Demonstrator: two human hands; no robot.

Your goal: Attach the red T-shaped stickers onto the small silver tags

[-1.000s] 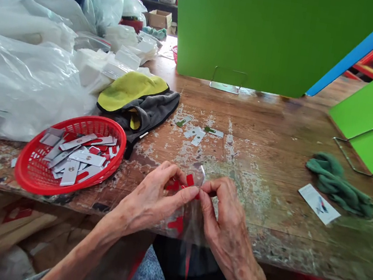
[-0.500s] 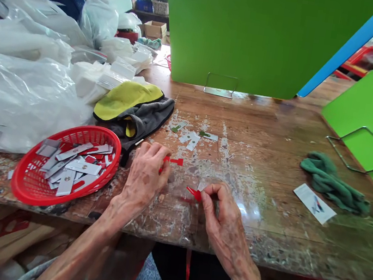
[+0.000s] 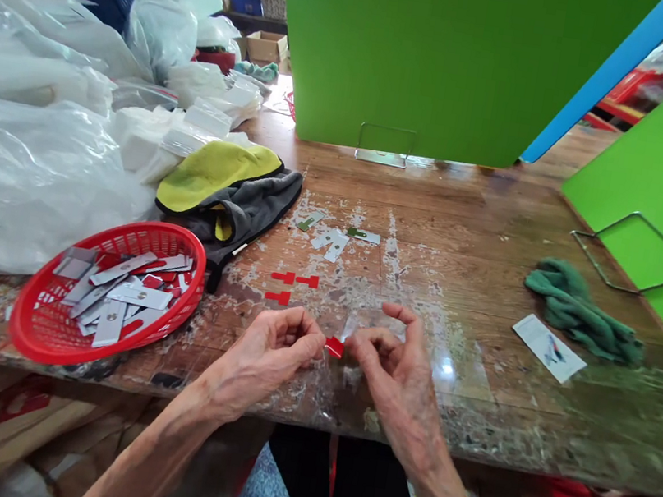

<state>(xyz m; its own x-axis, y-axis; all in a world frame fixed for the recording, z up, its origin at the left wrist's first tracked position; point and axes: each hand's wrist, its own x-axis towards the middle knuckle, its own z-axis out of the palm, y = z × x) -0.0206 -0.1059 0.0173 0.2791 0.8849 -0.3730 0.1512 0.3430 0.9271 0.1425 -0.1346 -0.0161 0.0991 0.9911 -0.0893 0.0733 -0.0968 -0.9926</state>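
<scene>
Between my two hands, above the worn tabletop, is a small flat red tab (image 3: pixel 334 348). My left hand (image 3: pixel 273 356) pinches its left end with thumb and forefinger. My right hand (image 3: pixel 396 374) has thumb and forefinger closed at its right edge, the other fingers raised. Something clear and shiny shows around the right fingertips; I cannot make out what. Beyond my left hand lie three more red tabs (image 3: pixel 278 297), each with a wide end and a narrow one.
At left stands a red basket (image 3: pixel 191 294) of white and red pieces. Behind it are a yellow and grey cloth (image 3: pixel 218 173) and plastic bags (image 3: pixel 36 179). Green-marked white strips (image 3: pixel 364 236) lie mid-table. A green cloth (image 3: pixel 584 311), a printed card (image 3: pixel 548 348) and green panels (image 3: pixel 427 63) lie beyond.
My left hand has left the loose red tabs, uncovering them, and moved right and nearer to meet my right hand. It now pinches the tab that my right hand was holding.
</scene>
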